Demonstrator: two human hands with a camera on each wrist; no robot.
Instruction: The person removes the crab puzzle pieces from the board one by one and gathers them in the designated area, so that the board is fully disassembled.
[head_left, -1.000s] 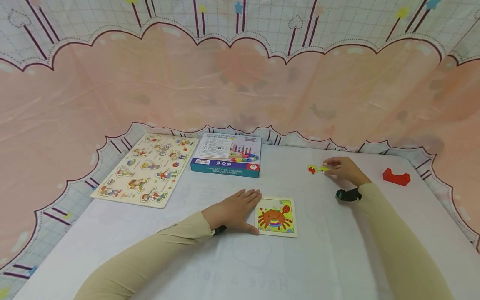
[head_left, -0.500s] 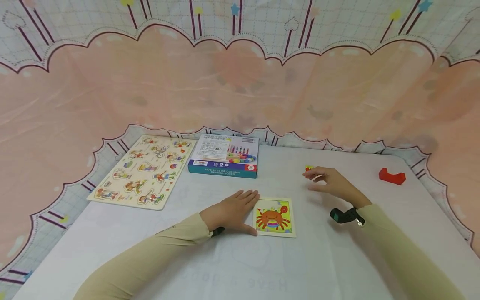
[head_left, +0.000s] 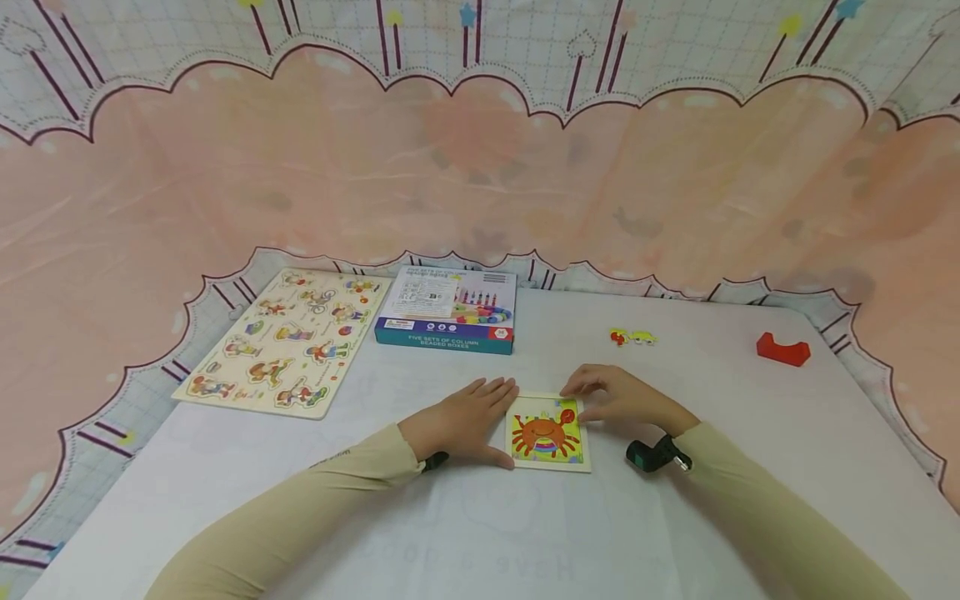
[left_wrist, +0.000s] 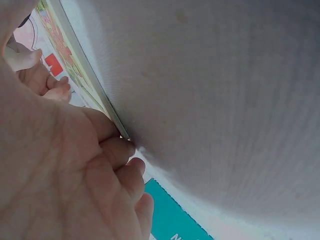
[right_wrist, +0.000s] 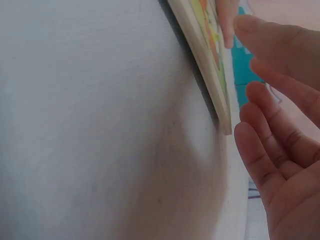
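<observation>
A square wooden jigsaw puzzle (head_left: 546, 440) with an orange crab on yellow lies flat on the white table. Along its left edge rests my left hand (head_left: 459, 423), thumb and fingers spread; in the left wrist view its fingertips meet the corner of the frame (left_wrist: 95, 82). My right hand (head_left: 628, 398) hovers at the puzzle's upper right, fingers loosely bent and overlapping the frame in the head view. Nothing shows between these fingers (right_wrist: 262, 145) in the right wrist view. Farther back lie small puzzle pieces (head_left: 632, 337) in red, yellow and green.
A wooden board of figures (head_left: 285, 342) lies at the back left, beside a flat boxed bead set (head_left: 448, 310). One red notched block (head_left: 783, 350) sits at the far right. Behind the table hangs a peach patterned cloth (head_left: 480, 183).
My right hand has come from the small pieces down and left to the crab puzzle, uncovering those pieces. My left hand stays at the puzzle's left edge.
</observation>
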